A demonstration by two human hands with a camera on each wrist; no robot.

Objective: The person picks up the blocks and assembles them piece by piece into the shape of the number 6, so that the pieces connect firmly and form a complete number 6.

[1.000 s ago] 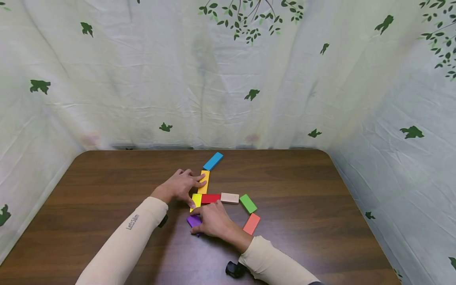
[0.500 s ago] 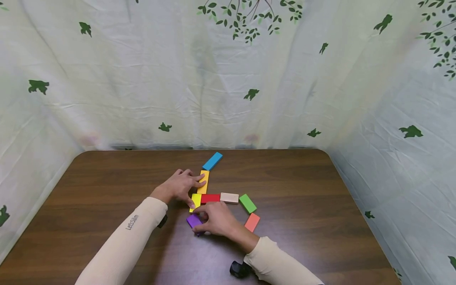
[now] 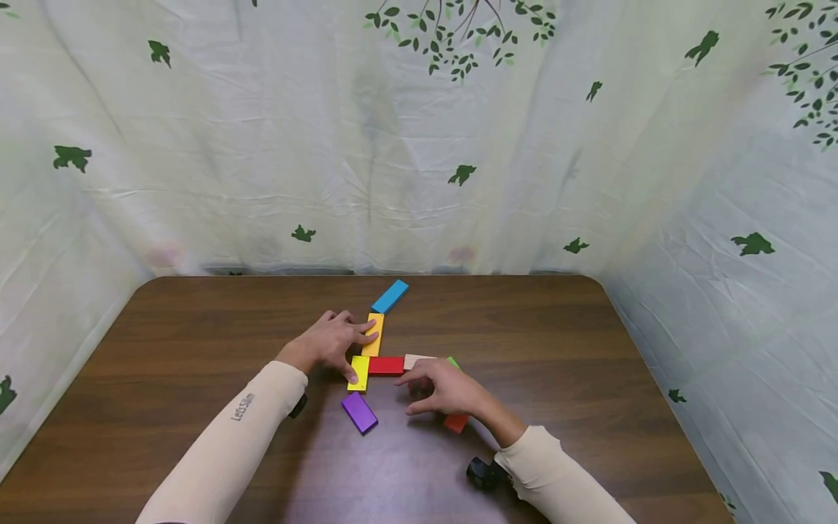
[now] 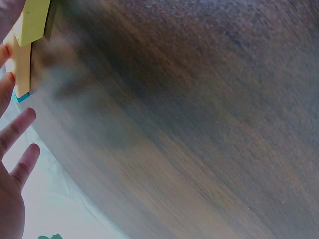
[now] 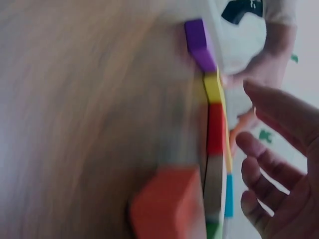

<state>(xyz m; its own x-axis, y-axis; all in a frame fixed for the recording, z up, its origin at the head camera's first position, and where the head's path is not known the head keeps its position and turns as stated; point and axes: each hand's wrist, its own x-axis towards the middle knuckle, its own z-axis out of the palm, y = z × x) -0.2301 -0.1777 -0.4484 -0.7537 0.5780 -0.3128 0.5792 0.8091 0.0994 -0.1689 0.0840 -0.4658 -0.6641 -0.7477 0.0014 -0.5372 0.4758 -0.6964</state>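
Observation:
My left hand [image 3: 327,342] lies spread at the left of a row of coloured wooden blocks. Its fingertips rest on the amber block [image 3: 371,346] and its thumb touches the yellow block [image 3: 358,367]. Just right of the yellow one sits a red block [image 3: 386,366], followed by a pale wood block [image 3: 417,361]. My right hand [image 3: 448,389] is over the table with loosely bent fingers and nothing between them. It partly covers a green block [image 3: 453,362] and a coral-red block [image 3: 456,423]. A purple block [image 3: 359,413] lies slanted below the yellow one.
A blue block [image 3: 390,296] lies slanted at the far end of the amber one. The brown wooden table [image 3: 196,327] ends at a white curtain [image 3: 275,145] with green leaf prints. A black wrist camera [image 3: 483,473] hangs below my right wrist.
My right hand has let go of the purple block and moved right, toward the coral-red and green blocks. My left hand has stayed on the amber and yellow blocks.

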